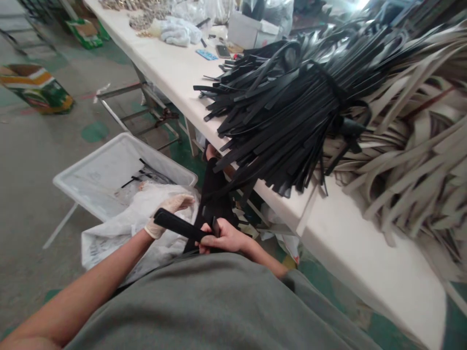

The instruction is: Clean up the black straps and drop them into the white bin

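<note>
My right hand (226,236) is closed on one end of a wide black strap (178,224), thumb on top, low in front of my grey shirt. From there the strap runs left and slightly up to a rounded end. My left hand (175,205), in a pale glove, is just beyond the strap with its fingers stretched out to the right. The strap's free end crosses in front of that hand's wrist, and I cannot tell whether they touch. Under the left hand lies a white plastic sheet (142,214), draped over a white crate (91,170) with black strips inside.
A white table (343,233) runs along the right, bearing a tied bundle of black straps (288,107) and a heap of beige straps (430,141). Farther back are a white box (251,30) and a phone (223,51). A cardboard box (36,90) stands on the floor at left.
</note>
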A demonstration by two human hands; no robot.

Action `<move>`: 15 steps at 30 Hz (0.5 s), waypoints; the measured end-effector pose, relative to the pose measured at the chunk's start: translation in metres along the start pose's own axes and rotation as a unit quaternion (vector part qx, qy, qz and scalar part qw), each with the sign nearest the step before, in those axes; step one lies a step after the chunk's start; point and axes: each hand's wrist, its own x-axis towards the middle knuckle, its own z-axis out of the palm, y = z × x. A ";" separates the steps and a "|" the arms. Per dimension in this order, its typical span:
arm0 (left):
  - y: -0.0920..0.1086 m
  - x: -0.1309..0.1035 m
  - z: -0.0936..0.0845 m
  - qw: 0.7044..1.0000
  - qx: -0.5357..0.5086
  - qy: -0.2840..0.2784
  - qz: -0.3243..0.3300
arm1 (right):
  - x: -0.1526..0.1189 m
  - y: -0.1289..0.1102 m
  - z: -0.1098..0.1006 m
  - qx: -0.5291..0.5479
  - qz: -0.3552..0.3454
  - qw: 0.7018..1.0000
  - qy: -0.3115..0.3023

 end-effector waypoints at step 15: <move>0.020 0.048 0.061 0.932 0.331 -0.049 0.139 | 0.009 0.029 0.011 0.122 -0.030 0.992 0.010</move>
